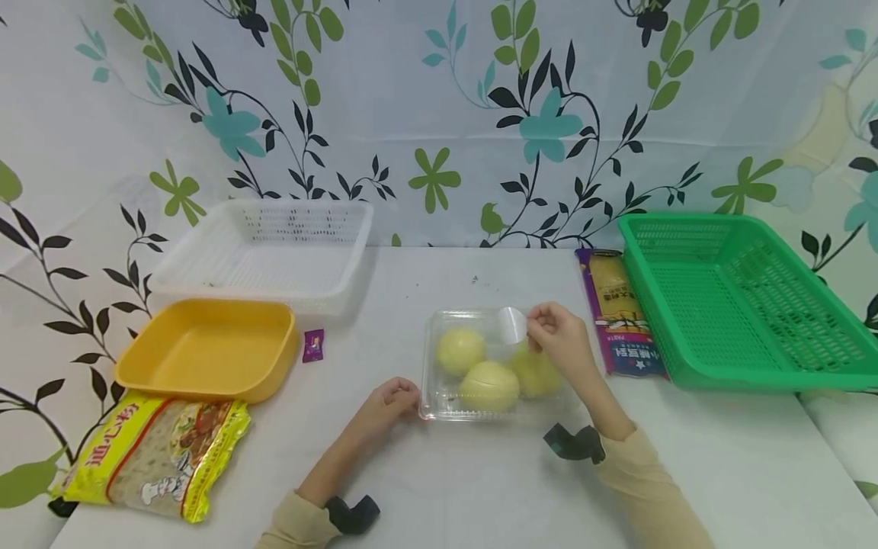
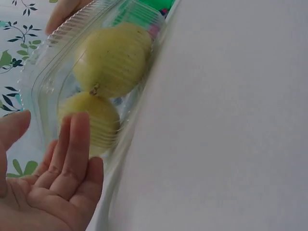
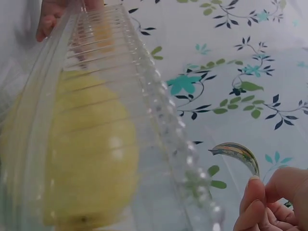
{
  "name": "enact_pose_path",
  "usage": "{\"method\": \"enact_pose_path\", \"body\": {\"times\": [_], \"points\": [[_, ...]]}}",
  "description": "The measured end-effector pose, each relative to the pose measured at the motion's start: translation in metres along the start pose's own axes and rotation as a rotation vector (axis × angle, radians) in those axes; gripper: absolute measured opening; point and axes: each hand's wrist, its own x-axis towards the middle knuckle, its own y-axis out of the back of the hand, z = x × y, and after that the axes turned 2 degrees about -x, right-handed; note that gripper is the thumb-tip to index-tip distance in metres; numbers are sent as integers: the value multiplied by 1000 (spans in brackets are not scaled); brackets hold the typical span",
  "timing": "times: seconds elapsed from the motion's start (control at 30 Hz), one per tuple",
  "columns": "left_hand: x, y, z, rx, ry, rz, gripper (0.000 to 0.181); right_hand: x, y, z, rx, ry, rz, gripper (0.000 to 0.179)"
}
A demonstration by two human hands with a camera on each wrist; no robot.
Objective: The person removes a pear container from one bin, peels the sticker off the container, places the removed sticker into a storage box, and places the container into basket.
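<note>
A clear plastic clamshell box (image 1: 434, 404) with three yellow pears (image 1: 461, 351) inside stands in the middle of the table. Between thumb and index finger, my right hand (image 1: 561, 335) pinches a round sticker (image 1: 511, 325) above the box's far right part. That sticker curls and shines in the right wrist view, apart from the lid. At the box's near left corner is my left hand (image 1: 389, 404), its fingertips right at the edge. The left wrist view shows this hand's fingers loosely bent and its thumb held away from them, with nothing gripped.
To the left are a white basket (image 1: 343, 293), a yellow tray (image 1: 206, 343), a small purple packet (image 1: 312, 345) and a yellow bag of noodles (image 1: 158, 454). On the right, a purple pasta packet (image 1: 620, 320) lies beside a green basket (image 1: 761, 377). Patterned cloth hangs behind.
</note>
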Motion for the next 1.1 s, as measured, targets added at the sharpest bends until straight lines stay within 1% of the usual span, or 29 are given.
{"method": "enact_pose_path", "body": {"times": [0.07, 0.1, 0.17, 0.23, 0.3, 0.37, 0.4, 0.43, 0.47, 0.53, 0.6, 0.63, 0.67, 0.73, 0.8, 0.93, 1.03, 1.1], "points": [[-1, 6, 3, 10, 6, 71, 26, 3, -3, -4, 22, -14, -17, 11], [-2, 9, 5, 13, 4, 118, 27, 5, -5, -6, 36, -23, -23, 11], [-4, 17, 9, 36, -36, 219, 29, 7, -9, -11, 59, -35, -34, 12], [-8, 26, 14, 94, -111, 323, 33, 8, -13, -14, 83, -33, -33, 12], [-13, 36, 19, 192, -205, 426, 37, 10, -17, -18, 101, -15, -23, 11], [-19, 48, 25, 290, -306, 513, 40, 12, -22, -21, 130, 16, -9, 10], [-23, 54, 28, 324, -350, 559, 40, 18, -26, -10, 176, 40, -14, 9], [-26, 60, 31, 352, -388, 606, 39, 21, -29, -7, 209, 60, -17, 8], [-30, 66, 34, 376, -410, 654, 39, 23, -32, -10, 229, 71, -17, 8], [-39, 77, 38, 407, -433, 740, 38, 27, -38, -15, 267, 84, -25, 8], [-47, 87, 39, 437, -436, 818, 39, 31, -44, -21, 291, 83, -34, 7], [-51, 91, 39, 454, -430, 851, 39, 30, -45, -37, 274, 72, -27, 7], [-54, 95, 38, 472, -428, 881, 39, 30, -48, -44, 268, 62, -29, 7], [-61, 101, 38, 491, -429, 939, 39, 34, -56, -49, 291, 55, -46, 5], [-67, 107, 37, 488, -416, 1004, 38, 37, -64, -52, 313, 50, -67, 4], [-81, 119, 36, 478, -358, 1129, 37, 42, -84, -60, 356, 56, -118, 4], [-90, 128, 33, 487, -300, 1197, 36, 45, -100, -68, 386, 77, -152, 5], [-95, 134, 31, 494, -246, 1233, 38, 49, -111, -74, 403, 93, -171, 6]]}}
